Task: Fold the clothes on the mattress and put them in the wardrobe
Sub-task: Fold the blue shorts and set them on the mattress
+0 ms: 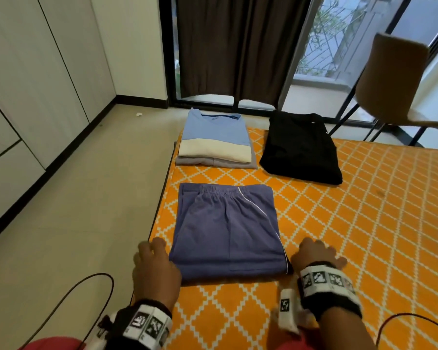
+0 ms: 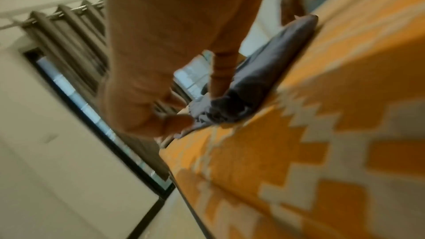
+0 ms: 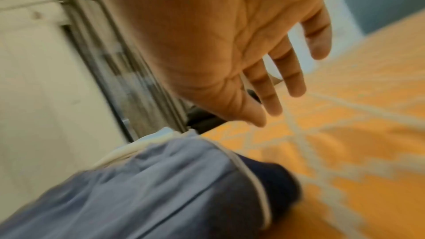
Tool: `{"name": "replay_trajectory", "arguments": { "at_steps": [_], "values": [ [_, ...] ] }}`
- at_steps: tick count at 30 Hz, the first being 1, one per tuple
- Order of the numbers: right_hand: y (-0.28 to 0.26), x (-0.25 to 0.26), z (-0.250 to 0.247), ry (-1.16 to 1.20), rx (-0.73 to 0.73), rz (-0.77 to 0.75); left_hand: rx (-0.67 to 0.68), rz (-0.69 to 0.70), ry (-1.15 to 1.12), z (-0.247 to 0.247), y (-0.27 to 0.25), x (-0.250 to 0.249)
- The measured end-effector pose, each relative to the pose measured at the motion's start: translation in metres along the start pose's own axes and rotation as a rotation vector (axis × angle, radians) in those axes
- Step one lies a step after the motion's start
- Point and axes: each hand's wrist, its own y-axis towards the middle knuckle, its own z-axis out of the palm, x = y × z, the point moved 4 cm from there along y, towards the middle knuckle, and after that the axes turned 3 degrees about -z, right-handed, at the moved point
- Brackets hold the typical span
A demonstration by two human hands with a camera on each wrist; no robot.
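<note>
Between the two hands lay the folded purple shorts [image 1: 228, 233] on the orange mattress [image 1: 364, 223]. At their near left corner the left hand [image 1: 156, 269] had its grip on the fabric — thumb under the edge, a finger on top, as the left wrist view showed. The right hand [image 1: 316, 256] sat just beside the shorts' right edge, fingers straight and spread, holding nothing. Beyond both hands lay a folded blue and cream stack [image 1: 214, 140] and a folded black garment [image 1: 300, 147] — well apart from the hands

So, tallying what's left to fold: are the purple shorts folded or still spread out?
Folded. The purple shorts lie as a neat rectangle on the mattress, waistband at the far edge.
</note>
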Motion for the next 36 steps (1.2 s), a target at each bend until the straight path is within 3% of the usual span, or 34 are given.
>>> {"name": "replay_trajectory", "arguments": {
  "at_steps": [1, 2, 3, 5, 7, 10, 12, 14, 21, 26, 28, 29, 33, 34, 36],
  "values": [
    [-0.008, 0.018, -0.006, -0.033, -0.177, -0.042, -0.079, 0.137, 0.067, 0.001, -0.001, -0.013],
    [-0.019, 0.042, -0.008, 0.003, -0.366, -0.162, -0.107, 0.271, 0.097, 0.01, -0.002, -0.025],
    [-0.032, 0.071, -0.001, 0.083, -0.452, -0.333, -0.078, 0.398, 0.129, 0.022, -0.003, -0.036],
    [-0.06, 0.125, 0.027, 0.057, -0.322, -0.691, 0.065, 0.545, 0.271, 0.054, -0.006, -0.045],
    [-0.067, 0.146, 0.062, 0.023, -0.162, -0.811, 0.181, 0.551, 0.412, 0.077, -0.009, -0.04],
    [-0.054, 0.136, 0.084, 0.033, 0.043, -0.785, 0.195, 0.543, 0.497, 0.088, -0.016, -0.029],
    [-0.046, 0.125, 0.083, -0.01, 0.093, -0.786, 0.199, 0.496, 0.47, 0.084, -0.014, -0.025],
    [-0.026, 0.115, 0.08, 0.008, 0.008, -0.844, 0.247, 0.454, 0.392, 0.082, -0.013, -0.019],
    [0.015, 0.08, 0.062, -0.083, -0.042, -0.71, 0.297, 0.452, 0.388, 0.08, -0.015, -0.009],
    [0.053, 0.029, 0.023, -0.152, -0.174, -0.432, 0.307, 0.494, 0.356, 0.075, -0.014, -0.011],
    [0.056, 0.025, -0.006, -0.238, -0.359, -0.578, 0.295, 0.544, 0.332, 0.07, -0.018, -0.023],
    [0.05, 0.03, -0.013, -0.279, -0.381, -0.69, 0.296, 0.607, 0.32, 0.071, -0.024, -0.032],
    [0.001, 0.061, 0.037, -0.383, -0.176, -1.471, 0.463, 1.012, 0.422, 0.098, -0.063, -0.052],
    [-0.009, 0.062, 0.051, -0.379, -0.117, -1.569, 0.479, 1.057, 0.463, 0.107, -0.066, -0.049],
    [-0.009, 0.061, 0.063, -0.332, 0.0, -1.618, 0.49, 1.12, 0.507, 0.117, -0.068, -0.043]
  ]
}}
